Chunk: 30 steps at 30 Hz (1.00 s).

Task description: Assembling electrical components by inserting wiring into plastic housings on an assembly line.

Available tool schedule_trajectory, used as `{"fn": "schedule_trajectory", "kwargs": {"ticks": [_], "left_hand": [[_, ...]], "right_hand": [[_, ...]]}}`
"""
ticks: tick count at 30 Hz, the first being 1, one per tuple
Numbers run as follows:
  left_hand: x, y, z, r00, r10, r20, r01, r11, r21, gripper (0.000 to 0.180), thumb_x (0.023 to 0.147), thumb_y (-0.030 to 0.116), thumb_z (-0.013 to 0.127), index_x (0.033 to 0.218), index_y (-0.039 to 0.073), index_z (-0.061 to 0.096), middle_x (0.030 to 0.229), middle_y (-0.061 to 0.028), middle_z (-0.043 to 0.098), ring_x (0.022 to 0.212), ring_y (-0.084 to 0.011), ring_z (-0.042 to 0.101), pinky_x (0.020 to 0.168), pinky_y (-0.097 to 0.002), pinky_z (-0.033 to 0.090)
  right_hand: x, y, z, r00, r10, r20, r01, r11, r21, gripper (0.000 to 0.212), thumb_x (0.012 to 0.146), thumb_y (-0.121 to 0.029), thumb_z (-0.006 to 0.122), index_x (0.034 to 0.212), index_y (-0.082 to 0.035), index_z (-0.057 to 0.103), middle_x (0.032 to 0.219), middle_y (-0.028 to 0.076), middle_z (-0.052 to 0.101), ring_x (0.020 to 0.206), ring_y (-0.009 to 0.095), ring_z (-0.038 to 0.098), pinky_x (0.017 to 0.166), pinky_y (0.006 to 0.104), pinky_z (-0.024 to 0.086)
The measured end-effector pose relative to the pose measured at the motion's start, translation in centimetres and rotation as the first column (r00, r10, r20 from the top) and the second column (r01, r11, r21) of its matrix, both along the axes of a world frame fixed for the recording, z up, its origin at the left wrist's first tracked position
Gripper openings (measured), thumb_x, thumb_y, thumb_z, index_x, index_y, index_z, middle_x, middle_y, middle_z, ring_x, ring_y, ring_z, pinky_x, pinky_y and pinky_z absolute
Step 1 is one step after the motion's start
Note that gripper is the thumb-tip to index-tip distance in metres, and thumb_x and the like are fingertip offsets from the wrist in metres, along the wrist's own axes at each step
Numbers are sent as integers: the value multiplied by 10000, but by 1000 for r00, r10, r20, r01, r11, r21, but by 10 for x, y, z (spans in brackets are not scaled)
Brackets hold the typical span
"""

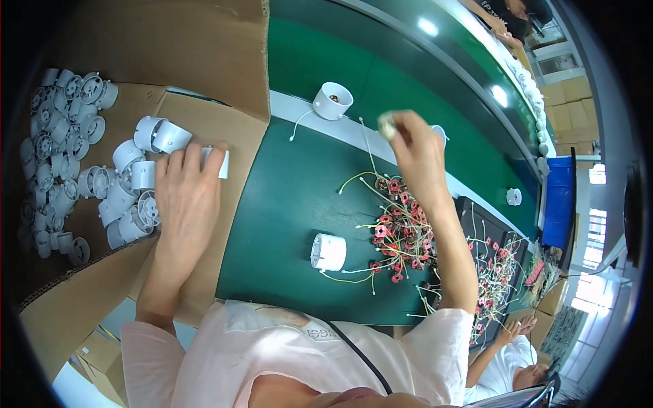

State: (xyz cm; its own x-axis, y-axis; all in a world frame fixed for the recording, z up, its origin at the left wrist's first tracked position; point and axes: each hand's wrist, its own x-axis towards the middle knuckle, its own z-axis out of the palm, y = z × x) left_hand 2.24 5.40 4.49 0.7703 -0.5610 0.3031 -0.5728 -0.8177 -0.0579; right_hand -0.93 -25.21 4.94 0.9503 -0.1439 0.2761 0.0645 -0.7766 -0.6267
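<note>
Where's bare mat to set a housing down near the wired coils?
Bare green mat lies between the cardboard box edge and the white housing. More lies between the cup-shaped housing and the coil pile. It is crowded under the right hand and inside the box by the left hand.
</note>
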Motion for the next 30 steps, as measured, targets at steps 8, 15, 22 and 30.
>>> {"fn": "schedule_trajectory", "kwargs": {"ticks": [8,15,22,30], "left_hand": [[-24,-49,-9,892,-382,-240,310,906,-289,407,706,50,636,1108,54,578,870,-100,513,829,-253,520,760,-366,396],[-26,-58,-39,750,-592,-296,320,715,-622,454,692,-35,626,1134,55,573,982,-129,495,865,-283,544,760,-384,454],[-24,-49,-45,649,-662,-375,297,674,-676,361,748,-67,577,1089,48,599,1003,-133,494,883,-276,554,735,-378,481],[-25,-46,-33,616,-600,-510,344,788,-511,444,713,222,735,1103,63,594,1027,-127,495,912,-292,556,774,-392,468]], "right_hand": [[-64,-11,-23,975,34,-220,-114,925,-361,208,778,-63,648,966,-11,578,786,135,604,696,314,603,635,388,469],[-67,-3,-26,992,82,-95,-120,845,-521,245,753,-75,678,954,-16,551,790,116,573,669,296,582,639,393,428],[-81,12,-10,973,190,-128,-226,891,-394,212,776,-11,640,956,-12,528,851,102,584,689,225,598,649,345,447],[-91,29,10,955,69,-287,156,705,691,215,854,58,517,1054,-12,476,980,92,582,819,157,618,624,232,525]]}}
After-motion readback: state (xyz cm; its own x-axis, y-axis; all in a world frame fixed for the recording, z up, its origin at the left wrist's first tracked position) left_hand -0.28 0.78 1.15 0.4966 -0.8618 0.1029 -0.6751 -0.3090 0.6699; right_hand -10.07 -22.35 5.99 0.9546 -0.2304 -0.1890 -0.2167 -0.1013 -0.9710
